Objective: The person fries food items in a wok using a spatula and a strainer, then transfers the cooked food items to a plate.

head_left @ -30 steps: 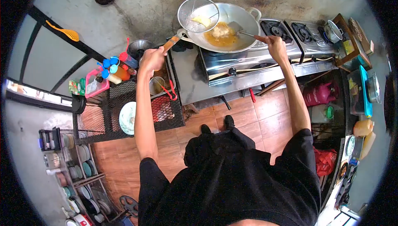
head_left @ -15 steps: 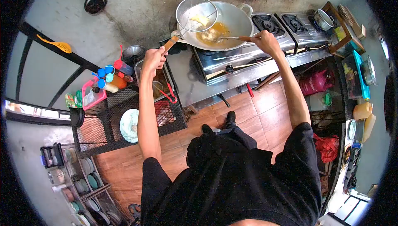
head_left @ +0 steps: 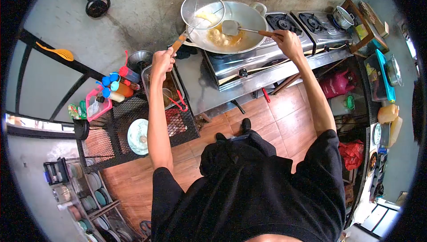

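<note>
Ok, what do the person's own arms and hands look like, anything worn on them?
Both arms are bare from the short black sleeves of a black T-shirt down to the fingers. The left hand and right hand wear no gloves. No watch, ring or wristband shows, though the view is too small to rule out a thin one.

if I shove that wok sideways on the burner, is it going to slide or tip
The wok probably rocks easily: its rounded bowl overhangs the stove. Its oil would likely slosh, adding weight. The steel looks stiff, not fragile.
</note>
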The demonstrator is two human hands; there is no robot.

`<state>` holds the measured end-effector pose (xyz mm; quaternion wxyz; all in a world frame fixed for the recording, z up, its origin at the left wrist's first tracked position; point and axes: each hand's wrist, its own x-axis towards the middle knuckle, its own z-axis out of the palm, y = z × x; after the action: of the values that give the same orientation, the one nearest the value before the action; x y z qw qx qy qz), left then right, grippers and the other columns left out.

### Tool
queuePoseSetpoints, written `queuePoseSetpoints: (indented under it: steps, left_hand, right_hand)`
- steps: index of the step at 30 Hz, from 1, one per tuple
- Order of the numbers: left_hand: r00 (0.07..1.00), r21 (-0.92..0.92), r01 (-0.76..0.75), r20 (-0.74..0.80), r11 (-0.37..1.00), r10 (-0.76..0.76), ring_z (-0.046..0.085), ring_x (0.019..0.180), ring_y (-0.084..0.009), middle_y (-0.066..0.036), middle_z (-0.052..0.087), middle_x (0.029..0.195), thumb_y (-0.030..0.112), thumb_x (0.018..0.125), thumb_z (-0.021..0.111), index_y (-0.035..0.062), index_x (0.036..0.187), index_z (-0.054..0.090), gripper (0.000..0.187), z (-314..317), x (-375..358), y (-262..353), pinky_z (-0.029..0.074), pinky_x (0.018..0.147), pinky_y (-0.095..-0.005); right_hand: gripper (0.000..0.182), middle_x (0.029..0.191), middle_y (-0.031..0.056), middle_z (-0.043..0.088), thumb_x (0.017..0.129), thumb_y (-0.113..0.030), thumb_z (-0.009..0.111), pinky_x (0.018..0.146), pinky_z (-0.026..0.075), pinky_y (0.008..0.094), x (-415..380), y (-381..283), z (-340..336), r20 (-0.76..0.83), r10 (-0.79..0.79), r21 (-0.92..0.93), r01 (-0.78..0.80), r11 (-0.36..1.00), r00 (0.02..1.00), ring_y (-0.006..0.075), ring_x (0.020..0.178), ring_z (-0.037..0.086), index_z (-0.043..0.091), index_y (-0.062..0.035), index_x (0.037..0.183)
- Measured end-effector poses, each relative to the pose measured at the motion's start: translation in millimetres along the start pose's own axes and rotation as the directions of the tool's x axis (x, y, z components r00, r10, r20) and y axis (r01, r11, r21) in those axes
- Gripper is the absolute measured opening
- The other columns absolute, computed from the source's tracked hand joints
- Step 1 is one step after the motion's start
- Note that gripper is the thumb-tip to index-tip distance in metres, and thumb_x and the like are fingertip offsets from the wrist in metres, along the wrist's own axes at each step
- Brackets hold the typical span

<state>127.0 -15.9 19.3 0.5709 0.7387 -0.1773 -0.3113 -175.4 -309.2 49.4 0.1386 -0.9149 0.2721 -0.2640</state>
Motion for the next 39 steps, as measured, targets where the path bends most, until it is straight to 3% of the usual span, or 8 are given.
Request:
queuePoseSetpoints:
  steps: [6, 7, 11, 16, 23, 26, 31, 39]
  left_hand:
    - [1.000, -0.026, 0.007, -0.030, 1.000, -0.008, 0.029, 0.039, -0.0020, 0.004, 0.041, 0.057, 0.032, 0.094, 0.050, -0.0011, 0.087, 0.056, 0.034, 9, -1, -3, 0.022, 0.035, -0.0198]
    - [0.999, -0.023, -0.005, -0.037, 1.000, 0.004, 0.030, 0.039, -0.0022, 0.004, 0.041, 0.057, 0.032, 0.094, 0.050, -0.0012, 0.087, 0.056, 0.034, 11, -1, -3, 0.022, 0.035, -0.0198]
    - [0.988, 0.066, -0.049, -0.143, 0.997, 0.058, 0.040, 0.039, -0.0064, -0.001, 0.049, 0.055, 0.032, 0.094, 0.050, -0.0013, 0.080, 0.058, 0.038, 29, -2, -2, 0.029, 0.036, -0.0235]
    - [0.972, 0.054, -0.032, -0.232, 0.998, 0.044, 0.040, 0.038, -0.0067, 0.000, 0.049, 0.054, 0.032, 0.094, 0.050, -0.0014, 0.079, 0.059, 0.038, 49, 2, -3, 0.030, 0.036, -0.0230]
    - [0.954, 0.045, -0.029, -0.298, 0.999, 0.041, 0.033, 0.039, -0.0025, 0.003, 0.045, 0.056, 0.033, 0.094, 0.051, -0.0007, 0.085, 0.057, 0.035, 75, -2, 1, 0.023, 0.035, -0.0191]
    - [0.948, 0.044, -0.030, -0.316, 0.999, 0.042, 0.033, 0.039, -0.0022, 0.003, 0.045, 0.056, 0.033, 0.094, 0.051, -0.0012, 0.085, 0.057, 0.036, 83, -4, 1, 0.022, 0.035, -0.0192]
    - [0.941, 0.051, 0.004, -0.338, 0.999, 0.013, 0.033, 0.039, -0.0022, 0.003, 0.045, 0.055, 0.033, 0.094, 0.050, -0.0006, 0.085, 0.057, 0.036, 91, -5, 2, 0.022, 0.034, -0.0196]
    - [0.935, 0.107, 0.043, -0.354, 0.993, -0.003, 0.032, 0.038, -0.0026, 0.004, 0.045, 0.055, 0.033, 0.094, 0.050, 0.0006, 0.085, 0.058, 0.035, 98, -2, 2, 0.022, 0.034, -0.0202]
  right_hand:
    - [0.021, 0.070, 0.0184, 0.062, 0.084, -0.020, 0.060, 0.061, 0.048, 0.0412, 2, 4, -14, -0.094, -0.014, -0.063, 0.008, 0.998, 0.996, 0.0345, 0.069, 0.063, 0.069, -0.0094, 0.100]
    - [0.028, 0.080, 0.0214, 0.064, 0.083, -0.023, 0.064, 0.067, 0.050, 0.0383, 4, 7, -18, -0.040, 0.064, -0.028, -0.065, 0.997, 0.997, 0.0354, 0.075, 0.064, 0.067, -0.0019, 0.100]
    - [0.027, 0.079, 0.0182, 0.066, 0.082, -0.023, 0.064, 0.067, 0.051, 0.0389, 4, 22, -25, -0.083, 0.067, -0.007, -0.068, 0.998, 0.994, 0.0342, 0.076, 0.065, 0.067, -0.0032, 0.100]
    - [0.026, 0.082, 0.0197, 0.066, 0.082, -0.023, 0.065, 0.069, 0.051, 0.0378, 6, 51, -31, -0.055, 0.079, 0.069, -0.075, 0.995, 0.995, 0.0335, 0.078, 0.065, 0.068, -0.0034, 0.099]
    - [0.025, 0.091, 0.0178, 0.064, 0.082, -0.014, 0.063, 0.068, 0.049, 0.0384, 6, 86, -45, 0.000, -0.165, 0.037, 0.165, 0.986, 0.986, 0.0343, 0.080, 0.063, 0.063, -0.0003, 0.102]
    - [0.024, 0.091, 0.0175, 0.063, 0.082, -0.013, 0.064, 0.067, 0.049, 0.0388, 8, 111, -39, -0.041, -0.181, 0.103, 0.185, 0.977, 0.983, 0.0341, 0.078, 0.063, 0.061, -0.0010, 0.103]
    - [0.022, 0.082, 0.0120, 0.060, 0.083, -0.012, 0.064, 0.061, 0.048, 0.0339, 4, 126, -48, -0.032, -0.190, 0.202, 0.192, 0.960, 0.981, 0.0251, 0.066, 0.060, 0.060, -0.0036, 0.103]
    - [0.023, 0.083, 0.0105, 0.057, 0.082, -0.010, 0.065, 0.063, 0.048, 0.0350, 4, 121, -44, -0.133, -0.206, 0.247, 0.234, 0.940, 0.969, 0.0254, 0.071, 0.060, 0.063, -0.0061, 0.104]
